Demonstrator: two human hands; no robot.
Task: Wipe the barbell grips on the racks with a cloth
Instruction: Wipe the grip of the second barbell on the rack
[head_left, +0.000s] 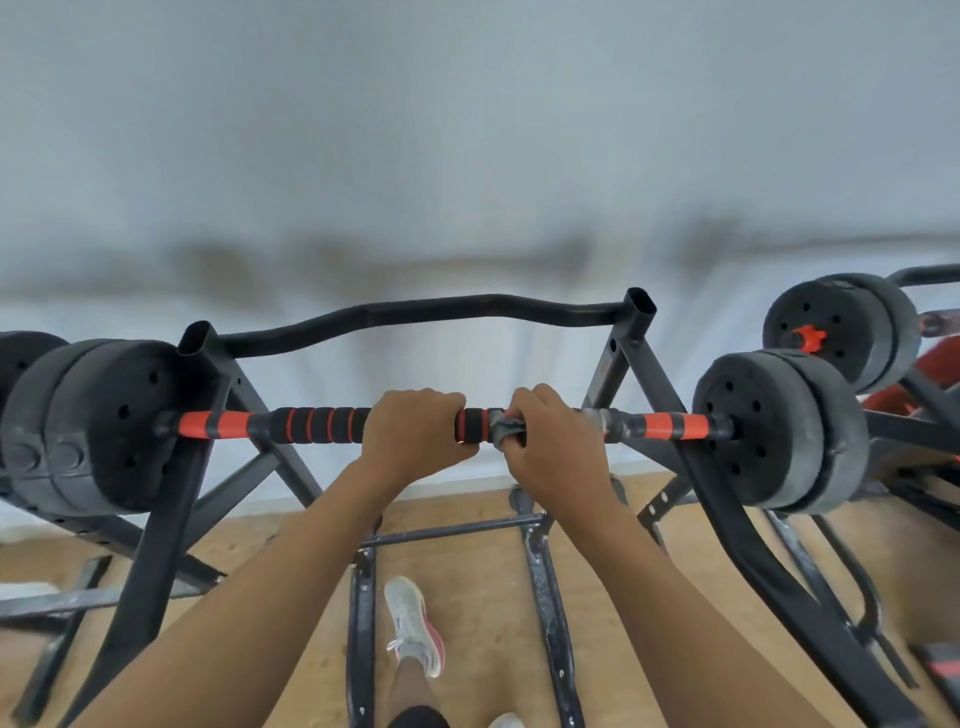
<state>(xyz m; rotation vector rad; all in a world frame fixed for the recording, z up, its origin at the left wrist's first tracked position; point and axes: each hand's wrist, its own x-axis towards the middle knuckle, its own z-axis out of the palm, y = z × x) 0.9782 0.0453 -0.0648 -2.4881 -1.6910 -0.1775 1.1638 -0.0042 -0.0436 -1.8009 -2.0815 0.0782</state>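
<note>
Nearest: pale shoe (413, 623) w/ pink sole on the light wood floor (467, 597), standing btwn the black floor rails of the rack (156, 545). The rails are scuffed, w/ whitish marks. Both bare forearms reach up and fwd over them.

The barbell (670, 425) lies level across the rack's two angled uprights, long axis running straight left-right across the view, ends pointing to either side.

The left hand (415, 436) is curled over the top of the foam grip (322, 425), which is black, ribbed, w/ thin red rings. The right hand (556, 447) sits just beside it, small gap btwn them, fingers clamped round a grey crumpled cloth (503, 434) wrapped on the bar. Outboard of the grip the bar has smooth orange and black bands.

The left plates (98, 421) and right plates (779, 431) are black, round, matte and rough, w/ small holes in the faces. They sit outside the uprights, which cross in front of the bar near each end.

Behind: wavy black curved bar (415, 314) joins the open-topped rect. tube posts. Far right, a second barbell (841, 332) w/ an orange collar. Beyond is a pale wall (467, 130), blurred.
</note>
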